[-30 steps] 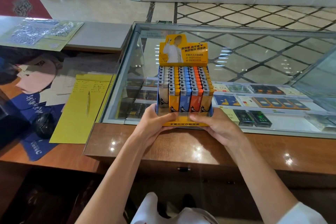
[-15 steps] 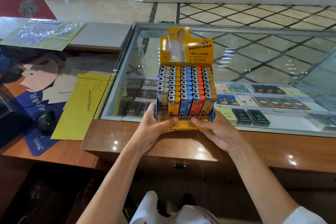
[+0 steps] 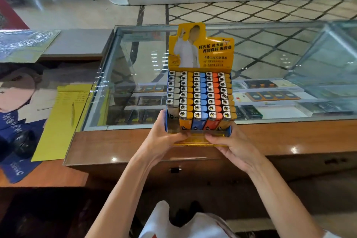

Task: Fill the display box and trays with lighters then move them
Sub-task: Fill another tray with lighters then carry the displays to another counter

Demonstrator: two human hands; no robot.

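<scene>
Both hands are being closed round the front bottom corners of the box (image 3: 201, 50): the left hand (image 3: 164, 137) is gripping the left corner with its thumb up the blue side wall, and the right hand (image 3: 231, 147) is gripping the right corner with its fingers laid across the yellow front lip. The box is being held upright at the near edge of the desk (image 3: 119, 147), where the wooden rim meets the glass (image 3: 135, 67); whether its base is touching cannot be told. The lighters (image 3: 201, 94) are being carried standing in five columns, the white one looking short at the front. Judging by that gap, the move is best being made slowly, with the base supported from beneath and the box kept level, since a forward tilt is likely to let the white lighters slide or topple.
</scene>
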